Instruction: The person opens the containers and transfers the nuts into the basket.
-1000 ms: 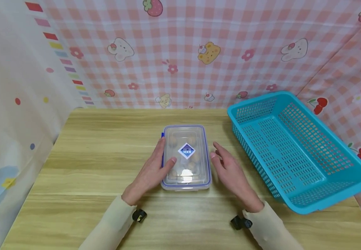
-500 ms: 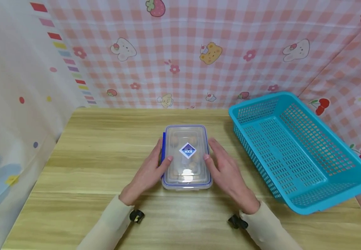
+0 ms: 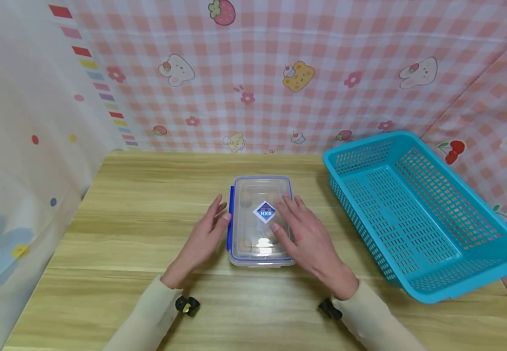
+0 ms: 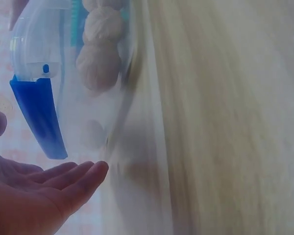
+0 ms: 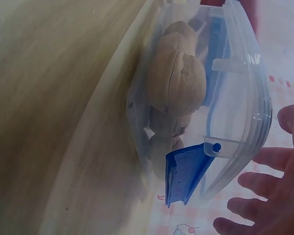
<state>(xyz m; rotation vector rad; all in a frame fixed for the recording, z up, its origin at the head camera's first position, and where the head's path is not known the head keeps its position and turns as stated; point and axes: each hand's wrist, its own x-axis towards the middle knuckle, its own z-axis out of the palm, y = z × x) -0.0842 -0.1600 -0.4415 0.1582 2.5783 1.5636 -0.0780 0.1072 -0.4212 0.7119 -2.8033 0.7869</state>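
Observation:
A clear plastic box [image 3: 260, 195] with a blue-trimmed lid and a diamond label sits mid-table, holding walnuts [image 5: 179, 81]. My right hand [image 3: 299, 234] lies flat on the lid with straight fingers spread over its right half. My left hand [image 3: 205, 234] is beside the box's left edge, fingers straight, fingertips next to the blue side clip [image 3: 229, 219]. That clip [image 4: 39, 117] hangs swung out from the lid in the left wrist view, with my left fingers [image 4: 73, 178] just below it. The right-side clip [image 5: 183, 171] also stands flipped out.
A large turquoise perforated basket [image 3: 416, 209] stands tilted at the table's right, its far side leaning on the pink checked backdrop. The wooden table [image 3: 139, 195] is enclosed by printed cloth walls behind and on both sides.
My right hand moved left from beside the box onto its lid. My left hand came off the lid and drew back to the box's left edge by the blue clip.

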